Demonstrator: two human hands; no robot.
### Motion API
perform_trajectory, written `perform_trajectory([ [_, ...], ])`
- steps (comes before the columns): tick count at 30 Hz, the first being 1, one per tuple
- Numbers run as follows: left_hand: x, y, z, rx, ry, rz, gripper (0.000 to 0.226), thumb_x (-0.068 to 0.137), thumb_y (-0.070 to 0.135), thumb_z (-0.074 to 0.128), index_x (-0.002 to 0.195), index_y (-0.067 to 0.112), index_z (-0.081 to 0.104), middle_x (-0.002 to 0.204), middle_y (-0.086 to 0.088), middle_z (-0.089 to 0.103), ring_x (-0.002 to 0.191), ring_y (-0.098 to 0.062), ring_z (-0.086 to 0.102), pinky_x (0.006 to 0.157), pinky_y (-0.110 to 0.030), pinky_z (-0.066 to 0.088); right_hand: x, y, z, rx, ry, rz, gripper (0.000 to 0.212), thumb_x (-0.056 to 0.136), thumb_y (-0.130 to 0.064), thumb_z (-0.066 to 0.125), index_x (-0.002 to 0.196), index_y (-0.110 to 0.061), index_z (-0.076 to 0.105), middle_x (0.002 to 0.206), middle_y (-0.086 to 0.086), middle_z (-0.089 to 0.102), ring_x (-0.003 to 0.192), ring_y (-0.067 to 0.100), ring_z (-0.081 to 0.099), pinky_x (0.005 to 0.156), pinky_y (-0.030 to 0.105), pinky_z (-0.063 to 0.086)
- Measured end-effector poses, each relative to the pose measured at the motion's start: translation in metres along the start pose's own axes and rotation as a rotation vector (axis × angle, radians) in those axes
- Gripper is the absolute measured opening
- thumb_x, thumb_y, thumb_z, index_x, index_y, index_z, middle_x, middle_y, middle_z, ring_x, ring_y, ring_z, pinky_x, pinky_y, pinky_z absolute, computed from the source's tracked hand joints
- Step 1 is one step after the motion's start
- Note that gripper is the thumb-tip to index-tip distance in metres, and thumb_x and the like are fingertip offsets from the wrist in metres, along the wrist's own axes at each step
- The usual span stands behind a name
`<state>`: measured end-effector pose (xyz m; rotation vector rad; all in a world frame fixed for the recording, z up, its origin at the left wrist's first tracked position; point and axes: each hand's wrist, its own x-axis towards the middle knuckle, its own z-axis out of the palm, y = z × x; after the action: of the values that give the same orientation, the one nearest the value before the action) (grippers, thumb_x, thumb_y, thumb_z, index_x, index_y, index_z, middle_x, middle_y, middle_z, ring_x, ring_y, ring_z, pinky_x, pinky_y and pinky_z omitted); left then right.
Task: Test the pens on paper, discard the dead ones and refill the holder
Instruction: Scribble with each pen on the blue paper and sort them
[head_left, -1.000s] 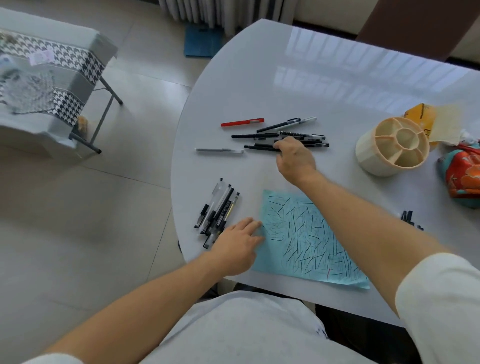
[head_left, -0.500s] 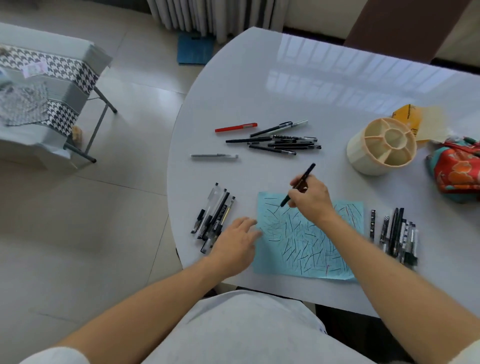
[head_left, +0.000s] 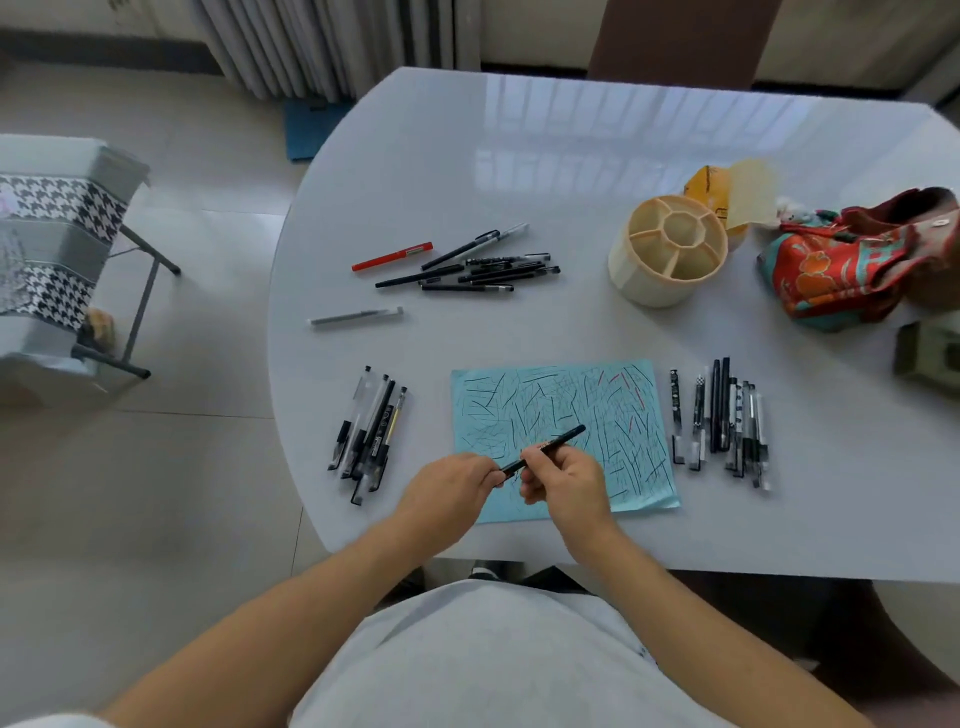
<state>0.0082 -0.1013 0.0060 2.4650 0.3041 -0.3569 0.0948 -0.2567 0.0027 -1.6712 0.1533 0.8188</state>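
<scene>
A black pen (head_left: 558, 440) is held over the near edge of a light blue paper (head_left: 561, 410) covered in scribbled strokes. My right hand (head_left: 566, 480) grips its barrel, and my left hand (head_left: 454, 483) pinches its near end. Several pens lie in a group left of the paper (head_left: 369, 428), another group lies right of it (head_left: 722, 421), and a pile of black pens with one red pen (head_left: 392, 257) lies farther back (head_left: 483, 267). The beige holder (head_left: 670, 257), divided into compartments, stands empty at the back right.
A single grey pen (head_left: 356, 317) lies alone on the white table (head_left: 571, 171). A red patterned cloth bag (head_left: 852, 260) and a yellow packet (head_left: 709, 189) sit beside the holder. A houndstooth-covered stool (head_left: 57, 244) stands on the floor to the left.
My right hand took a black pen from the far pile and brought it back over the paper. My left hand left the paper's edge and now pinches the pen's near end.
</scene>
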Motion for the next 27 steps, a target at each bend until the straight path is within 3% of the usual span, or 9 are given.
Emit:
perform_trajectory([
  [6, -0.027, -0.029, 0.006, 0.164, 0.039, -0.164, 0.035, 0.105, 0.041, 0.036, 0.102, 0.018, 0.062, 0.096, 0.003, 0.061, 0.083, -0.02, 0.057, 0.068, -0.033, 0.045, 0.024, 0.0, -0.021, -0.062, 0.258, 0.037, 0.025, 0.101, -0.024, 0.062, 0.085, -0.006, 0.068, 0.064, 0.003, 0.073, 0.062, 0.02, 0.071, 0.062, 0.036, 0.063],
  [10, -0.049, -0.046, 0.007, 0.145, 0.119, -0.128, 0.028, 0.101, 0.04, 0.047, 0.104, 0.022, 0.067, 0.099, 0.008, 0.064, 0.091, -0.015, 0.06, 0.073, -0.033, 0.05, 0.025, -0.002, -0.023, -0.111, 0.029, -0.055, 0.01, 0.096, -0.016, 0.068, 0.091, -0.01, 0.074, 0.081, 0.007, 0.079, 0.08, 0.026, 0.078, 0.075, 0.038, 0.065],
  [12, -0.049, -0.042, 0.01, 0.114, 0.123, -0.065, 0.026, 0.1, 0.04, 0.05, 0.105, 0.021, 0.068, 0.109, 0.01, 0.066, 0.099, -0.013, 0.06, 0.078, -0.031, 0.05, 0.019, 0.002, -0.012, -0.176, -0.058, -0.126, 0.009, 0.091, -0.019, 0.07, 0.087, -0.021, 0.077, 0.082, 0.005, 0.079, 0.08, 0.023, 0.077, 0.077, 0.041, 0.064],
  [15, -0.044, -0.036, 0.015, 0.112, 0.049, 0.003, 0.031, 0.101, 0.041, 0.047, 0.115, 0.02, 0.066, 0.131, 0.009, 0.06, 0.117, -0.013, 0.056, 0.093, -0.029, 0.046, 0.016, 0.009, -0.002, -0.357, -0.076, -0.223, 0.009, 0.083, -0.035, 0.068, 0.083, -0.032, 0.077, 0.078, -0.003, 0.077, 0.073, 0.016, 0.075, 0.071, 0.038, 0.063],
  [20, -0.04, -0.036, 0.018, 0.12, 0.041, 0.052, 0.031, 0.101, 0.04, 0.047, 0.111, 0.018, 0.067, 0.131, 0.008, 0.059, 0.122, -0.012, 0.052, 0.099, -0.028, 0.043, 0.016, 0.012, 0.0, -0.549, -0.049, -0.348, 0.006, 0.091, -0.029, 0.07, 0.087, -0.03, 0.075, 0.071, -0.018, 0.072, 0.067, 0.004, 0.069, 0.062, 0.02, 0.054],
  [23, -0.04, -0.038, 0.017, 0.108, 0.037, 0.055, 0.031, 0.101, 0.039, 0.048, 0.112, 0.017, 0.067, 0.133, 0.007, 0.059, 0.125, -0.012, 0.05, 0.102, -0.027, 0.04, 0.017, 0.012, -0.003, -0.622, 0.032, -0.378, 0.013, 0.094, -0.028, 0.065, 0.083, -0.025, 0.073, 0.063, -0.009, 0.068, 0.058, 0.007, 0.064, 0.054, 0.02, 0.05],
  [27, -0.039, -0.037, 0.015, 0.1, 0.015, 0.041, 0.033, 0.101, 0.04, 0.046, 0.115, 0.018, 0.066, 0.134, 0.008, 0.058, 0.126, -0.011, 0.049, 0.104, -0.027, 0.04, 0.02, 0.004, -0.02, -0.448, 0.198, -0.274, 0.014, 0.095, -0.019, 0.064, 0.083, -0.022, 0.071, 0.068, 0.001, 0.07, 0.061, 0.018, 0.069, 0.051, 0.03, 0.057],
])
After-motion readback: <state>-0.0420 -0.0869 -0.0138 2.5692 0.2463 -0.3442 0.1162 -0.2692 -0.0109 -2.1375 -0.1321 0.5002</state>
